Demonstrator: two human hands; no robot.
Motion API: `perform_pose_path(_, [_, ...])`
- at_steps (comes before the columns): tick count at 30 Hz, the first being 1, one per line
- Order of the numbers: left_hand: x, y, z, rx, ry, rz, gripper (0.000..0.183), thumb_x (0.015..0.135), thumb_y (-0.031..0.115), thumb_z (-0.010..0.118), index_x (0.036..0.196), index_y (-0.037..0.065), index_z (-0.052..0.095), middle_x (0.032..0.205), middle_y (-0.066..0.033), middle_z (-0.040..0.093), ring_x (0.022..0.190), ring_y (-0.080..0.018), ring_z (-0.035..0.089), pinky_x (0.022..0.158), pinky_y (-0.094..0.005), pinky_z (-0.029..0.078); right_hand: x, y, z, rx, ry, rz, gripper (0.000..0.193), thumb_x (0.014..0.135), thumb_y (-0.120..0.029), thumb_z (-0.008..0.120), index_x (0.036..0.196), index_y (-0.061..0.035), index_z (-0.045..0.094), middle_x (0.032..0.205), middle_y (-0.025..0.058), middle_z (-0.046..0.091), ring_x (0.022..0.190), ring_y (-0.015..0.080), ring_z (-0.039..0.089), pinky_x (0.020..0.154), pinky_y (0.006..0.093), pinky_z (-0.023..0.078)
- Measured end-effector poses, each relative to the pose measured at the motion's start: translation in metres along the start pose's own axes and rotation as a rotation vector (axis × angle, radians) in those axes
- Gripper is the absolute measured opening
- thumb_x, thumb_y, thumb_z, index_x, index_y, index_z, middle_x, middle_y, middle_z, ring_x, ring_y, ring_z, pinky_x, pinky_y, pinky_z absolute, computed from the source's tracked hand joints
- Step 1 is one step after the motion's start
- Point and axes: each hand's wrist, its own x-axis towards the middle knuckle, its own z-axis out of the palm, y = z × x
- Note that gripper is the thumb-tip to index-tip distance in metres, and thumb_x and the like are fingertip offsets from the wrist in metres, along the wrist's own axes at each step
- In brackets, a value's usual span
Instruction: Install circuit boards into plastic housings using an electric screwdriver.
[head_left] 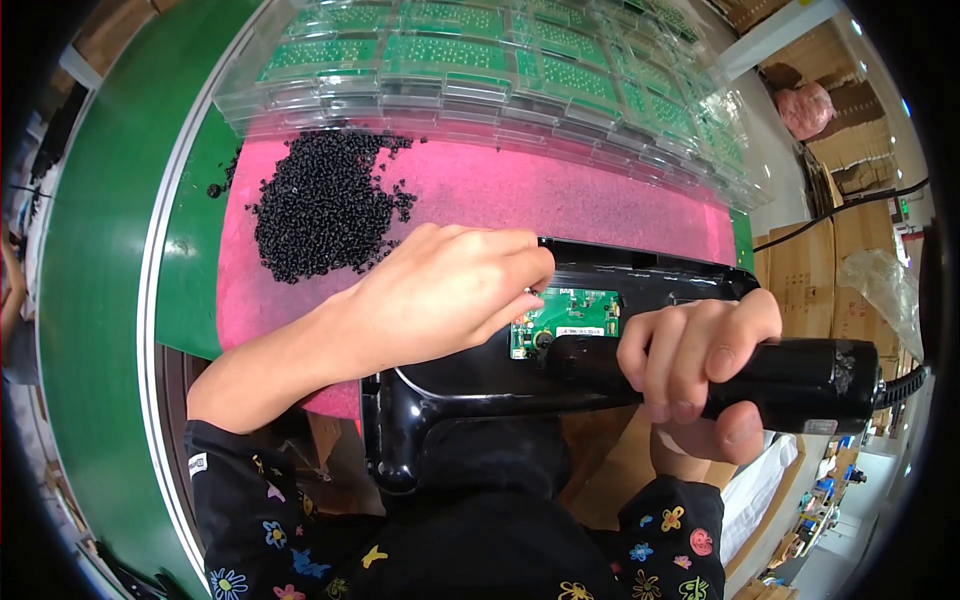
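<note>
A black electric screwdriver (822, 375) lies across my right hand (695, 355), whose fingers wrap round its body. Its tip end points left, over a green circuit board (580, 312) with small parts and a white label. The board sits inside a black plastic housing (470, 388) that rests partly on the pink mat, near my body. My left hand (450, 290) reaches over the housing from the left, its fingers curled together in a pinch beside the board's left edge. Whatever is between those fingertips is hidden.
A heap of small black screws (325, 205) lies on the pink mat (490, 190) to the left. Clear plastic trays (450, 90) holding several green boards are stacked behind. The screwdriver's cable (905, 388) runs off right, near cardboard boxes (800, 290).
</note>
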Motion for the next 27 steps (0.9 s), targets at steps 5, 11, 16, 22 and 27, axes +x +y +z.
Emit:
perform_pose_path(5, [-0.004, -0.005, 0.002, 0.022, -0.042, 0.020, 0.015, 0.084, 0.014, 0.074, 0.091, 0.004, 0.065, 0.085, -0.0087, 0.064, 0.077, -0.0308, 0.066, 0.061, -0.0402, 0.052, 0.001, 0.002, -0.003, -0.025, -0.004, -0.026, 0.034, 0.089, -0.033, 0.074, 0.099, -0.0130, 0.049, 0.064, -0.0047, 0.054, 0.050, 0.0091, 0.052, 0.051, 0.0273, 0.042])
perform_pose_path(11, [-0.002, -0.004, 0.003, -0.094, -0.207, 0.109, 0.020, 0.079, 0.014, 0.078, 0.090, 0.005, 0.064, 0.082, -0.0047, 0.064, 0.074, -0.0268, 0.065, 0.062, -0.0399, 0.051, 0.000, -0.004, -0.006, 0.053, 0.062, -0.147, 0.030, 0.090, -0.029, 0.070, 0.101, -0.0127, 0.047, 0.068, -0.0048, 0.056, 0.053, 0.0069, 0.053, 0.057, 0.0264, 0.043])
perform_pose_path(16, [-0.002, -0.001, 0.001, -0.217, -0.205, 0.048, 0.019, 0.080, 0.012, 0.078, 0.092, 0.004, 0.066, 0.083, -0.0062, 0.065, 0.070, -0.0282, 0.065, 0.061, -0.0380, 0.051, 0.001, -0.003, -0.005, 0.092, 0.068, -0.197, 0.029, 0.091, -0.027, 0.069, 0.101, -0.0131, 0.046, 0.068, -0.0047, 0.057, 0.054, 0.0070, 0.054, 0.058, 0.0265, 0.043])
perform_pose_path(22, [-0.002, -0.001, 0.003, -0.258, -0.162, 0.043, 0.016, 0.079, 0.007, 0.077, 0.091, 0.002, 0.068, 0.085, -0.0079, 0.068, 0.071, -0.0288, 0.066, 0.062, -0.0375, 0.052, 0.001, -0.003, -0.010, 0.122, 0.037, -0.221, 0.030, 0.091, -0.027, 0.071, 0.102, -0.0129, 0.047, 0.068, -0.0044, 0.057, 0.054, 0.0074, 0.055, 0.059, 0.0265, 0.044])
perform_pose_path(27, [0.000, 0.001, -0.001, -0.269, -0.190, 0.008, 0.014, 0.080, 0.008, 0.077, 0.089, 0.001, 0.070, 0.083, -0.0102, 0.070, 0.072, -0.0297, 0.068, 0.063, -0.0374, 0.053, 0.002, -0.002, -0.017, 0.153, -0.116, -0.237, 0.038, 0.093, -0.027, 0.075, 0.111, -0.0083, 0.048, 0.079, 0.0027, 0.060, 0.062, 0.0146, 0.057, 0.059, 0.0314, 0.045])
